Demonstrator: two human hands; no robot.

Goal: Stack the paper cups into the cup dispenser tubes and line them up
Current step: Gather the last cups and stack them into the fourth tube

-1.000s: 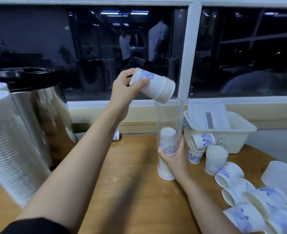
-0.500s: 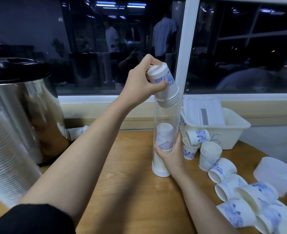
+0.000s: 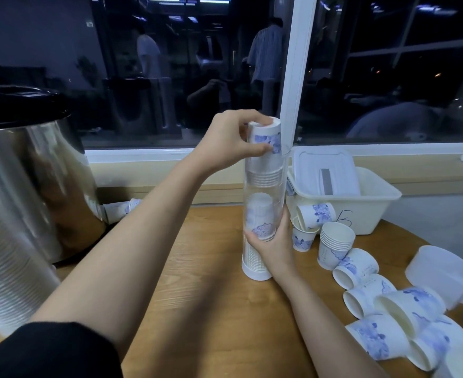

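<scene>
A clear dispenser tube (image 3: 279, 199) stands upright on the wooden table, with a white base and a pile of cups inside its lower half. My left hand (image 3: 230, 141) grips an upside-down stack of white, blue-printed paper cups (image 3: 265, 156) whose rims are inside the tube's mouth. My right hand (image 3: 275, 241) is wrapped round the tube's lower part. Several loose cups (image 3: 383, 304) lie on their sides at the right, and a short upright stack (image 3: 335, 245) stands near the tube.
A large steel urn (image 3: 31, 170) with a black lid stands at the left, one cup (image 3: 121, 210) lying beside it. A white plastic bin (image 3: 361, 200) with a lid inside sits by the window sill. A white lid-like container (image 3: 445, 271) is at the right edge.
My left hand has turned the cup stack upright over the tube and lowered its rims into the mouth. My right hand has kept its hold on the tube.
</scene>
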